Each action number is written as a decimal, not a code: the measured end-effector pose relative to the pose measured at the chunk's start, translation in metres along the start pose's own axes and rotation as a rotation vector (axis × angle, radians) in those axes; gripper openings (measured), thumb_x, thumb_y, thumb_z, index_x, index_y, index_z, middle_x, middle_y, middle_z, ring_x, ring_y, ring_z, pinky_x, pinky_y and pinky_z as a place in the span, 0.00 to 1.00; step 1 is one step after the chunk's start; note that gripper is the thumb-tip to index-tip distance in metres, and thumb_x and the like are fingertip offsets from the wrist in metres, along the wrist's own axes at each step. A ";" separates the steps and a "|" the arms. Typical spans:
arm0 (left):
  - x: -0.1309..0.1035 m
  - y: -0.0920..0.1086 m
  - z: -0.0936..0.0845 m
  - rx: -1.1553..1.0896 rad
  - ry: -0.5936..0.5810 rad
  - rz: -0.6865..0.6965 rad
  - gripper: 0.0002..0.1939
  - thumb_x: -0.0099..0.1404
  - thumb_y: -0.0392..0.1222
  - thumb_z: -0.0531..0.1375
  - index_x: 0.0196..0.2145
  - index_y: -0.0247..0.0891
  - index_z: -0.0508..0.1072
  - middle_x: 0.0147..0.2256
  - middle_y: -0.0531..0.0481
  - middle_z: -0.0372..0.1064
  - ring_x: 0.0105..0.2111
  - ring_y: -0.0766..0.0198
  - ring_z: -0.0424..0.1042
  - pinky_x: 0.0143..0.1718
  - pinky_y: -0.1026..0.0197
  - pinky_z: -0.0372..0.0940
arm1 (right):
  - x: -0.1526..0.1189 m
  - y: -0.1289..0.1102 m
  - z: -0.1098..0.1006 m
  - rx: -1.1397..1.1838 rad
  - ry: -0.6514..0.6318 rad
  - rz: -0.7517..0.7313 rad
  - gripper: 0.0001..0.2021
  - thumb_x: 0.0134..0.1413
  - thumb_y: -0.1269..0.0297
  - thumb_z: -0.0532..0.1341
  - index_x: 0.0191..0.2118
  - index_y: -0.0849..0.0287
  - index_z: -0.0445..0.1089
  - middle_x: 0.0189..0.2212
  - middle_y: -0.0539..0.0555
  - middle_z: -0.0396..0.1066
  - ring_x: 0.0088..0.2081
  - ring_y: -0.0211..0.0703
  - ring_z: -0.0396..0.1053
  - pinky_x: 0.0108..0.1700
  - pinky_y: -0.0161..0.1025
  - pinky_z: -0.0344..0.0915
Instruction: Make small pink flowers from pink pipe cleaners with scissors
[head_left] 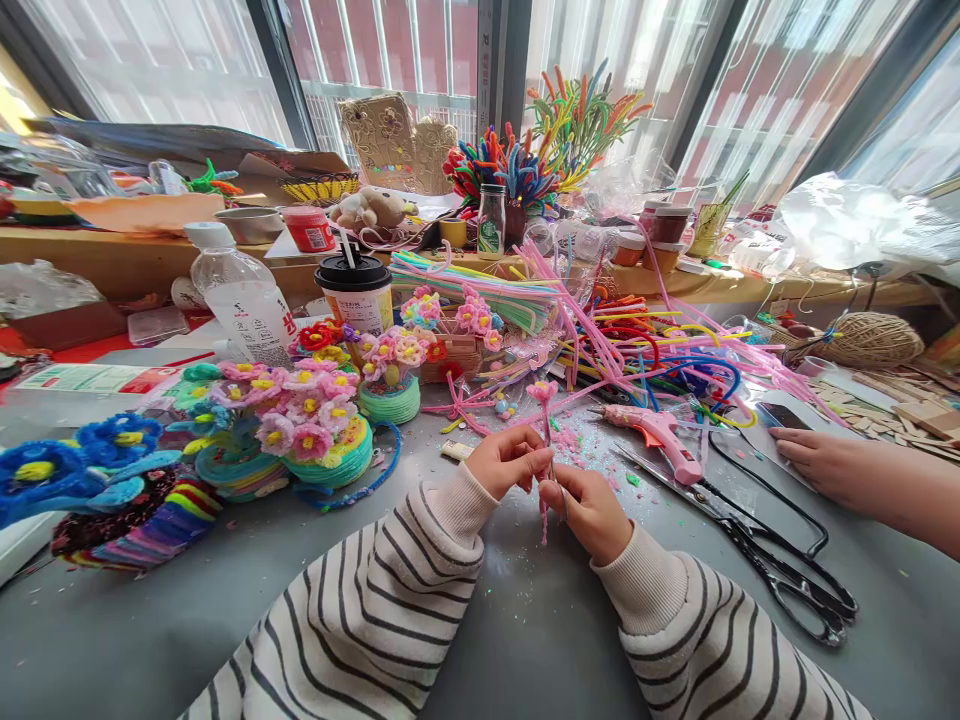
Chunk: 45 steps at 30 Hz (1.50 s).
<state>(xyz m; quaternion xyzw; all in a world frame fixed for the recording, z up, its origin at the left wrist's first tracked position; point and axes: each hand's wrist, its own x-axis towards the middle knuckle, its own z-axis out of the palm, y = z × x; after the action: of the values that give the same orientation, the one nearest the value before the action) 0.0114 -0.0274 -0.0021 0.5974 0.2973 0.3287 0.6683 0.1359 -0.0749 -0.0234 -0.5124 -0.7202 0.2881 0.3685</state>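
Between both hands, above the grey table (517,640), a small pink pipe-cleaner flower (543,392) stands upright. My left hand (510,462) is closed, pinching its stem between thumb and fingers. My right hand (589,508) is closed at the same stem, a little lower and to the right. The stem's fuzzy pink end pokes out below the fingers. Something thin, dark and metallic shows beside the stem; its kind is unclear. Pink fluff scraps (568,440) lie just behind my hands. A pink glue gun (660,436) and large black-handled scissors (780,570) lie right of them.
Finished pipe-cleaner flower pots (330,450) crowd the left side. Behind them stand a plastic bottle (244,300) and a lidded cup (356,295). Loose pink pipe cleaners (592,340) spread across the back. Another person's hand (832,465) rests by a phone (781,415) at right.
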 end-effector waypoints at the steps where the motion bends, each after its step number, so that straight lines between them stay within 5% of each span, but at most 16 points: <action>1: 0.000 0.000 0.000 0.002 0.005 -0.001 0.14 0.45 0.47 0.58 0.19 0.33 0.59 0.14 0.58 0.57 0.15 0.76 0.56 0.17 0.70 0.51 | 0.000 0.000 0.000 0.002 0.007 0.008 0.26 0.44 0.42 0.42 0.15 0.61 0.55 0.12 0.47 0.52 0.17 0.32 0.50 0.19 0.30 0.50; 17: 0.000 0.004 0.000 -0.012 0.087 0.005 0.15 0.44 0.49 0.57 0.20 0.34 0.60 0.13 0.59 0.56 0.14 0.76 0.55 0.16 0.70 0.51 | 0.000 0.002 0.001 0.033 0.084 0.071 0.22 0.44 0.48 0.48 0.12 0.60 0.53 0.11 0.48 0.58 0.16 0.32 0.54 0.20 0.30 0.52; 24: 0.000 0.003 0.000 -0.011 0.069 -0.006 0.16 0.44 0.50 0.58 0.20 0.34 0.59 0.14 0.59 0.57 0.14 0.76 0.56 0.16 0.70 0.52 | 0.001 0.004 -0.001 0.044 -0.007 -0.039 0.29 0.45 0.42 0.38 0.19 0.62 0.61 0.14 0.48 0.56 0.18 0.33 0.53 0.20 0.30 0.52; 34: -0.001 0.004 0.005 -0.048 -0.051 -0.035 0.17 0.43 0.49 0.59 0.19 0.33 0.58 0.14 0.58 0.58 0.13 0.76 0.57 0.15 0.70 0.52 | 0.001 0.002 -0.004 0.067 -0.010 -0.027 0.26 0.47 0.46 0.42 0.23 0.62 0.65 0.16 0.50 0.58 0.21 0.35 0.57 0.22 0.31 0.53; 45: 0.000 0.001 0.001 0.024 0.019 -0.033 0.17 0.42 0.50 0.58 0.20 0.33 0.59 0.14 0.58 0.56 0.15 0.75 0.56 0.15 0.70 0.53 | 0.001 0.002 -0.002 0.035 0.122 0.087 0.22 0.43 0.47 0.49 0.12 0.60 0.52 0.10 0.48 0.55 0.16 0.32 0.51 0.20 0.31 0.51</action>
<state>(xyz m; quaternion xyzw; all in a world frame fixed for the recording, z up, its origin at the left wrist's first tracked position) 0.0126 -0.0278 -0.0013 0.5973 0.3174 0.3197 0.6635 0.1383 -0.0736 -0.0233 -0.5533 -0.6684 0.2846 0.4075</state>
